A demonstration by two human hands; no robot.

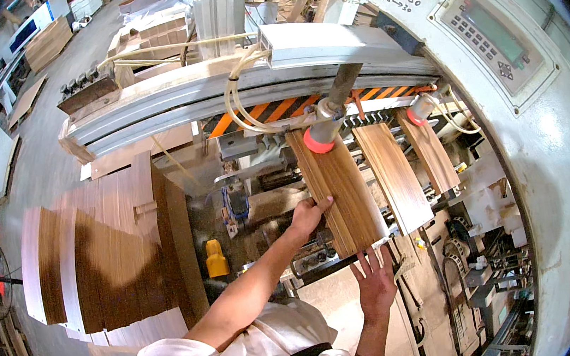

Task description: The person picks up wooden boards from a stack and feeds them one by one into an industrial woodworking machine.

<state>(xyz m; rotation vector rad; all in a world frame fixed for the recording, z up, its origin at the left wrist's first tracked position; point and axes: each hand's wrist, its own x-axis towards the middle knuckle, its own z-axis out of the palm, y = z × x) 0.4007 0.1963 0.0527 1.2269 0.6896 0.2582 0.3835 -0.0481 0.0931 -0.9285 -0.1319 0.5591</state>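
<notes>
A brown wood-grain board [346,199] lies lengthwise on the machine bed in front of me. My left hand [308,218] is at its left edge, thumb over the top face and the other fingers curled at the side, partly hidden. Below the board's near end, my right hand [376,286] is raised with its fingers stretched and spread, the tips touching the edge. A round clamp with a red-orange pad [319,142] meets the far part of this board. To the right lie a second board [395,179] and a narrower third board [430,153], under another red-padded clamp [422,110].
A tall stack of brown panels [120,255] stands at my left. A yellow block-like part [216,259] sits beside the bed. The grey beam [169,107] with pale hoses crosses above the boards. At right rises a machine housing with a control panel [492,39].
</notes>
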